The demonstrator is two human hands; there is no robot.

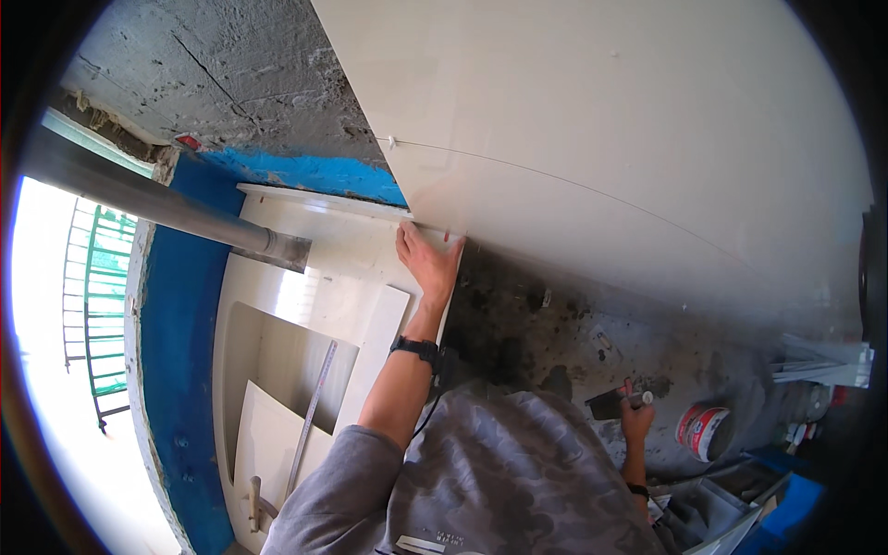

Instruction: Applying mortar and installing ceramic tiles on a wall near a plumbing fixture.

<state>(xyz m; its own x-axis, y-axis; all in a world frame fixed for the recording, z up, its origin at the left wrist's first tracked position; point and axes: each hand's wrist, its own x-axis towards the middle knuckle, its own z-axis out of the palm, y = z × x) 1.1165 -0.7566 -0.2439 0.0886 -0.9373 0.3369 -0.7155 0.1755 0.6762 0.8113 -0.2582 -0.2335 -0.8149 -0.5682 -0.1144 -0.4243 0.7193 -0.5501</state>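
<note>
My left hand (431, 261) rests with its fingers spread at the corner of a cream countertop (356, 242), right beside the lower edge of a large glossy cream wall panel (592, 120). It holds nothing. Lower right, my right hand (636, 421) is closed around a trowel-like tool (606, 405) with a dark flat blade and a reddish part; its exact kind is hard to make out. A loose pale strip (372, 356) lies on the countertop near my left forearm. Over the rectangular cutout a metal ruler (312, 416) lies slanted, next to a loose cream piece (273, 439).
A grey pipe (176, 199) crosses above the countertop at left. Blue-coated wall (185, 370) borders the bright opening with a grille. A red-and-white bucket (705, 432) stands on the stained concrete floor (555, 324). A handled tool (253, 504) lies at the countertop's near end.
</note>
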